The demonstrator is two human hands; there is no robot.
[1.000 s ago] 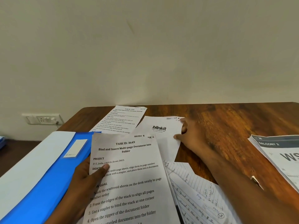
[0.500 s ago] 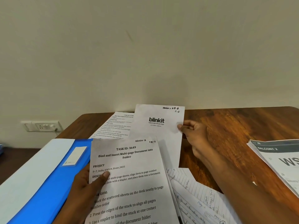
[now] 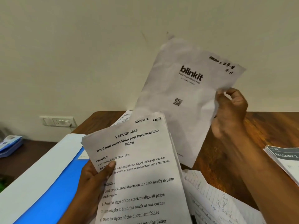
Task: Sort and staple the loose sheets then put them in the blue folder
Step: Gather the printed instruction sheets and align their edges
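Soft even light; motion-blurred, warped edges

The right hand has lifted the blinkit sheet off the desk; a second ago it lay flat near the far edge, now it hangs tilted in the air, pinched at its right edge. The left hand has raised its stack a little and turned it clockwise.

We saw a plain cream wall behind a dark wooden desk, with a white switch-and-socket plate mounted low at left.
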